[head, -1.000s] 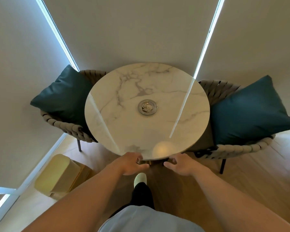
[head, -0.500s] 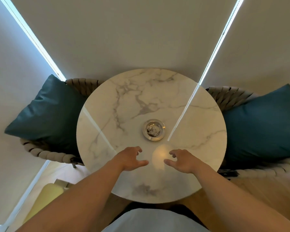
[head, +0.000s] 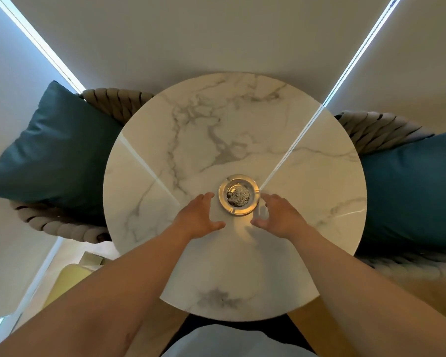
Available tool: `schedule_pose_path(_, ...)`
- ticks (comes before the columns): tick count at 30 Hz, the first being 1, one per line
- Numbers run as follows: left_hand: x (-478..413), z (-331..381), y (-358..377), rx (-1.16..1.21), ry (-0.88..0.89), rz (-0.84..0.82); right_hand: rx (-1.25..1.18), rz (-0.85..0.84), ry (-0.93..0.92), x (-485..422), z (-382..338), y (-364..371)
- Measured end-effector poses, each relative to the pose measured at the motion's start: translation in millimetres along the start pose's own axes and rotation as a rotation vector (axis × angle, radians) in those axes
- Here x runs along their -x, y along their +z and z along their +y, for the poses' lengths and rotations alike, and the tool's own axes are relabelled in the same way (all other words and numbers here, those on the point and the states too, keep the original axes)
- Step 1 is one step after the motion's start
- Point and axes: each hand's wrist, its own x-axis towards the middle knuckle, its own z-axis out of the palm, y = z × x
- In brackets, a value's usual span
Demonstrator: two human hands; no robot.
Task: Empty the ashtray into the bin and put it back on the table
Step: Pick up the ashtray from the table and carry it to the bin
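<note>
A round glass ashtray (head: 238,194) with a heap of grey ash in its middle sits near the centre of the round white marble table (head: 198,140). My left hand (head: 197,218) hovers just left of the ashtray, fingers spread, holding nothing. On the other side, my right hand (head: 280,215) is equally open, its fingertips close to the rim without touching it. A pale yellow bin (head: 65,282) stands on the floor at the lower left, partly hidden by my left forearm.
Two woven chairs flank the table, each with a dark teal cushion, the left cushion (head: 54,155) and the right cushion (head: 412,186). Closed roller blinds fill the wall behind. Wooden floor shows at the lower right.
I have stepped closer, so the table sits lower and larger in view. Both hands have moved forward from the table's near edge to either side of the ashtray.
</note>
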Motion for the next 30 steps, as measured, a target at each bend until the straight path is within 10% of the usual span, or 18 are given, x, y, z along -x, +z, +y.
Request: schedule_pose_path(30,-59.7,7.8,10.9,-0.157,0.046,0.074,0.033,0.010,-0.060,-59.4,-1.3,8.9)
